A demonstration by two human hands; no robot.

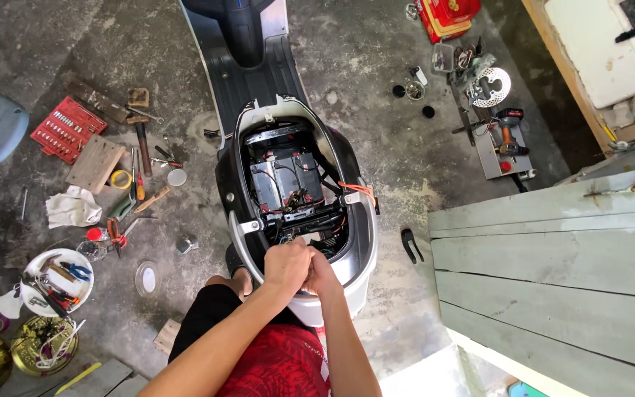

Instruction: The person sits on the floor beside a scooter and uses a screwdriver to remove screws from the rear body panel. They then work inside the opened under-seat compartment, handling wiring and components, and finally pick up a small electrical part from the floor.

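From above, the left hand (pixel 286 263) and right hand (pixel 323 273) are pressed together at the rear edge of the open compartment of a black and silver scooter body (pixel 358 242), their fingers curled over something too small to make out. Inside the compartment lie dark rectangular batteries (pixel 286 176) with red and orange wires (pixel 356 190). On the concrete floor (pixel 376 110) to the left lie a red plastic socket set (pixel 68 129), a wooden-handled hammer (pixel 142 140) and a crumpled white rag (pixel 73 207).

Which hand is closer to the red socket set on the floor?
Left. The left hand sits on the side toward the red socket set; the right hand is just beyond it, both over the scooter.
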